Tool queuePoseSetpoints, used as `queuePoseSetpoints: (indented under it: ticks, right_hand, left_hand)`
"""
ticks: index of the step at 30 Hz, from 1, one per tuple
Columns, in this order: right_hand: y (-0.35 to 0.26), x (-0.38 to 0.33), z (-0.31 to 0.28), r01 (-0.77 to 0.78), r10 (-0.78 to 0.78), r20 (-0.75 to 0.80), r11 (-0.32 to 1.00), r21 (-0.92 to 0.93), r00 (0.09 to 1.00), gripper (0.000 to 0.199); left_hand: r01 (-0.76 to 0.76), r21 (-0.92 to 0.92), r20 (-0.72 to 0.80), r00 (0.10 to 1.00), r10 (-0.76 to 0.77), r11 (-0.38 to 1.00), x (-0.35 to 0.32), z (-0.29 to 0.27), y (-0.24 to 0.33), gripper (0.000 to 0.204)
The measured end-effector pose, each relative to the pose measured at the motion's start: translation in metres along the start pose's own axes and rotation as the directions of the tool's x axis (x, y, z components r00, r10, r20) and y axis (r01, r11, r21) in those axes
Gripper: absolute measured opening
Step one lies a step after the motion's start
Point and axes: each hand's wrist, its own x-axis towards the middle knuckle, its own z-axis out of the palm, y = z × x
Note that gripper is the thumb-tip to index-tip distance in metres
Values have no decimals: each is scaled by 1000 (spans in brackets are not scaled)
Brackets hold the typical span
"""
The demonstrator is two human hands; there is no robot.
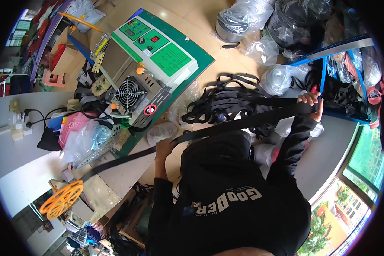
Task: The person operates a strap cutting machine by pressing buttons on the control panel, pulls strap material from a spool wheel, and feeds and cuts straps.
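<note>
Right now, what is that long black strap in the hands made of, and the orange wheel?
The black strap looks like woven fabric webbing, matte and flat; it sags and bends between the left hand and right hand. The orange wheel looks like hard moulded plastic, one even bright colour with open spokes, though painted metal is possible.

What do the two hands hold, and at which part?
Both hold one black strap, stretched between them: the left hand grips its middle stretch, the right hand grips it further along, near the tangled pile.
</note>
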Motion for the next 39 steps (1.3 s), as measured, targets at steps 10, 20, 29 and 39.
queuePoseSetpoints:
  ticks: [10,20,29,39]
  right_hand:
    - [89,0,13,-242,252,-44,956,167,967,31]
    - [143,-14,28,-397,416,-37,889,227,909,30]
    - [3,8,21,28,-28,16,999,21,999,26]
    - [135,-14,30,-380,390,-17,906,187,921,26]
  left_hand:
    - [-508,-349,-401,841,365,787,37,-35,136,54]
    - [-705,-367,-600,678,424,607,32,-64,196,26]
    - [97,-212,86,993,-80,972,6,6,-1,32]
    - [-755,-302,-650,610,454,582,44,-70,207,49]
